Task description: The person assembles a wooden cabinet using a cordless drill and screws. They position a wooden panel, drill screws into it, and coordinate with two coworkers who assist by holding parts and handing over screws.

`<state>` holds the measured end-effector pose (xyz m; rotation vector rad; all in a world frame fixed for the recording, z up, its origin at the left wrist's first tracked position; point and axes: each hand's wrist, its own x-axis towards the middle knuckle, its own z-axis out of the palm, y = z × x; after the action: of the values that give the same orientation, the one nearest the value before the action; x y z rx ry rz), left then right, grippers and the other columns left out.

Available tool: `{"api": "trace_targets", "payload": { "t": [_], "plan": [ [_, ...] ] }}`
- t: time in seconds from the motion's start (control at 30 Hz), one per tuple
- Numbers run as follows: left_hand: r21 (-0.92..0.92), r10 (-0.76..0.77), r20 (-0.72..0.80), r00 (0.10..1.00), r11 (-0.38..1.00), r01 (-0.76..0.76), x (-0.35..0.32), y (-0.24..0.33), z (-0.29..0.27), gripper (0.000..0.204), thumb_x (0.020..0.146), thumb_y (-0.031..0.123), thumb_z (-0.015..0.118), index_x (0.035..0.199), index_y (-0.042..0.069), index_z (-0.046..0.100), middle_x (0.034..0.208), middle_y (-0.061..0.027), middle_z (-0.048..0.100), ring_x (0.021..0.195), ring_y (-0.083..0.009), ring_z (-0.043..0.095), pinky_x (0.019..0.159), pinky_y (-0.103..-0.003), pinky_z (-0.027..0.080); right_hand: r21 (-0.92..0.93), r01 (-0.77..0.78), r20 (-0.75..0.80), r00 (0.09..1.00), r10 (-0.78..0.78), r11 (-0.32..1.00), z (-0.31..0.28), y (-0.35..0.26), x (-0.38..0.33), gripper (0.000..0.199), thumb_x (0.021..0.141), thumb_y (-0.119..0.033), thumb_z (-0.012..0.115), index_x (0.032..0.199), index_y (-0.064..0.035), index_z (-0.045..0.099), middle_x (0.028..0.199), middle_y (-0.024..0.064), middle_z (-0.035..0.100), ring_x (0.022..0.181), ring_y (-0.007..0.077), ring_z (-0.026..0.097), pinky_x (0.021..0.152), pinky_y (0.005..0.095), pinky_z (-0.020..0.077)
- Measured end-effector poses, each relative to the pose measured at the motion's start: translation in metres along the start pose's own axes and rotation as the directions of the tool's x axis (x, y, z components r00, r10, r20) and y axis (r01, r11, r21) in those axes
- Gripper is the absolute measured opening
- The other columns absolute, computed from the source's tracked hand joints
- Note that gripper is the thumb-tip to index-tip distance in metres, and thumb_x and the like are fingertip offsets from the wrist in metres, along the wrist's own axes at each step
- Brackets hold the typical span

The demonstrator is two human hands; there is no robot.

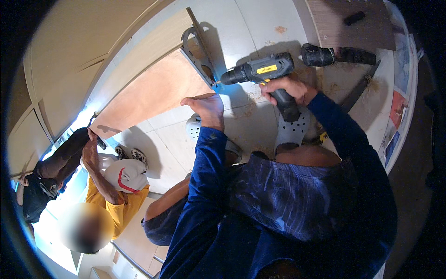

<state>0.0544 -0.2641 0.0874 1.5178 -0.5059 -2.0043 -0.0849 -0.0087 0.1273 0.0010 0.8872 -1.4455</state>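
Observation:
My right hand [289, 89] is wrapped around the grip of a dark cordless drill [272, 68] with a yellow label, a finger at its trigger. The drill points left, its bit tip beside the near corner of a reddish-brown wooden panel [153, 88]. Along that end of the panel runs a grey strip [197, 67] with a curved grey loop [186, 38] above it. My left hand [206, 109] is at the panel's lower edge near the same corner, thumb side pointing left; some of its fingers are hidden. It appears to hold the panel there.
A person in a yellow top [132, 204] has a hand [91, 135] at the panel's far end; another in black [35, 197] stands beyond. On the tiled floor lie a second black tool [318, 55], shavings [371, 84] and a brown board [353, 23]. Pale cabinets [69, 42] stand left.

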Motion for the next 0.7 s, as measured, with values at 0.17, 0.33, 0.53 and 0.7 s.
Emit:
{"api": "trace_targets", "payload": {
  "t": [0.17, 0.33, 0.53, 0.7],
  "plan": [
    [-0.051, -0.036, -0.142, 0.989, 0.998, 0.029, 0.0, 0.001, 0.0, 0.092, 0.094, 0.084, 0.036, 0.143, 0.007, 0.049, 0.144, -0.003, 0.058, 0.128, -0.0128, 0.054, 0.113, -0.025, 0.039, 0.316, 0.025, -0.091, 0.996, 0.004, 0.949, 0.029, 0.039, -0.01, 0.02, 0.091, -0.021, 0.066, 0.099, -0.0045, 0.061, 0.082, 0.0061, 0.062, 0.066, 0.0133, 0.061, 0.063, 0.0287, 0.0508],
    [-0.054, -0.018, -0.041, 0.999, 0.998, 0.016, 0.0, 0.001, -0.001, 0.089, 0.094, 0.083, 0.038, 0.14, 0.008, 0.053, 0.139, -0.0025, 0.061, 0.121, -0.0142, 0.059, 0.107, -0.025, 0.046, 0.472, 0.11, -0.169, 0.985, -0.033, 0.875, 0.072, 0.062, -0.019, 0.018, 0.091, -0.02, 0.066, 0.099, -0.0044, 0.06, 0.083, 0.0068, 0.059, 0.071, 0.015, 0.061, 0.069, 0.0319, 0.0516],
    [-0.082, -0.009, 0.039, 0.999, 0.997, 0.013, -0.005, 0.001, 0.004, 0.09, 0.094, 0.083, 0.038, 0.141, 0.007, 0.051, 0.139, -0.0019, 0.062, 0.117, -0.0152, 0.062, 0.104, -0.025, 0.049, 0.197, 0.207, -0.25, 0.956, -0.156, 0.958, 0.087, 0.058, -0.02, 0.02, 0.095, -0.024, 0.066, 0.098, -0.0047, 0.062, 0.08, 0.0061, 0.063, 0.069, 0.0147, 0.062, 0.069, 0.0305, 0.0506],
    [-0.049, -0.033, -0.076, 0.997, 0.998, 0.029, -0.005, 0.002, 0.011, 0.094, 0.093, 0.084, 0.036, 0.147, 0.006, 0.043, 0.145, -0.0007, 0.055, 0.124, -0.0125, 0.057, 0.106, -0.026, 0.046, 0.024, 0.208, -0.248, 0.949, -0.196, 0.978, 0.083, 0.044, -0.021, 0.017, 0.094, -0.02, 0.065, 0.101, -0.0041, 0.062, 0.081, 0.0058, 0.063, 0.069, 0.0145, 0.062, 0.066, 0.0298, 0.0496]
  ]
}}
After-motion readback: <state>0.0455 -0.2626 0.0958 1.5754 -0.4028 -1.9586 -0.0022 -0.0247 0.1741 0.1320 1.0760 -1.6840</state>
